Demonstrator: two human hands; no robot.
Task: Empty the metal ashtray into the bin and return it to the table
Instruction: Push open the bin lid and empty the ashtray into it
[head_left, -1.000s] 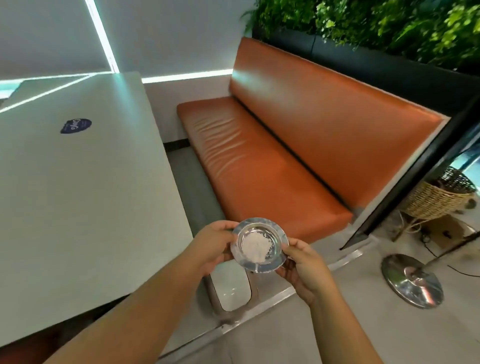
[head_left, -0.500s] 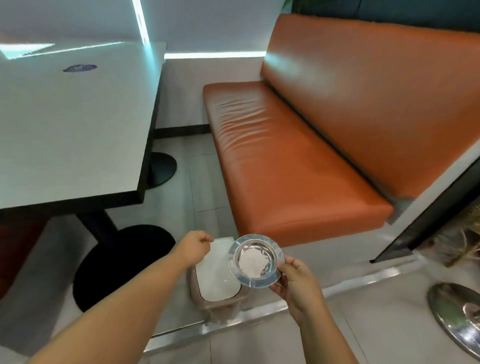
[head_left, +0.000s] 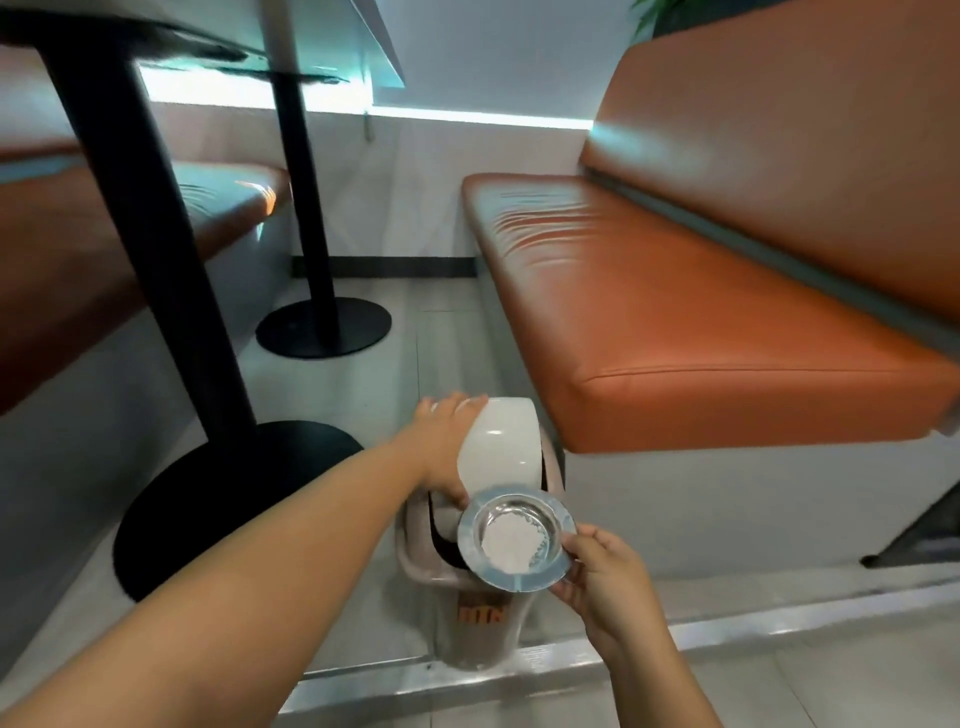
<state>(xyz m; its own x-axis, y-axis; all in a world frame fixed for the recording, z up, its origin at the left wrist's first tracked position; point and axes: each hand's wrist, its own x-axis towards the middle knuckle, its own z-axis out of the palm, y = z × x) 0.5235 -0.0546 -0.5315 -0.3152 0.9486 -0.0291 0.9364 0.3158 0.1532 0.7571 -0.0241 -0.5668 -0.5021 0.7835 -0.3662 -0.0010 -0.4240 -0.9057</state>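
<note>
Metal ashtray (head_left: 517, 539), white ash inside, sits pinched by its rim in your right hand (head_left: 602, 584) over the bin (head_left: 470, 613); your left hand (head_left: 449, 441) grips the bin's raised white lid (head_left: 501, 447).

Blurred orange lettering on bin (head_left: 470, 631), unreadable

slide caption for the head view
Left hand tips the bin lid open; right hand holds the full ashtray.

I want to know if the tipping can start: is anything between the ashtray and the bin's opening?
Nothing visible. The left hand has the white lid swung up, so a dark opening shows. The right hand holds the ashtray, white contents inside, just above the bin.
</note>
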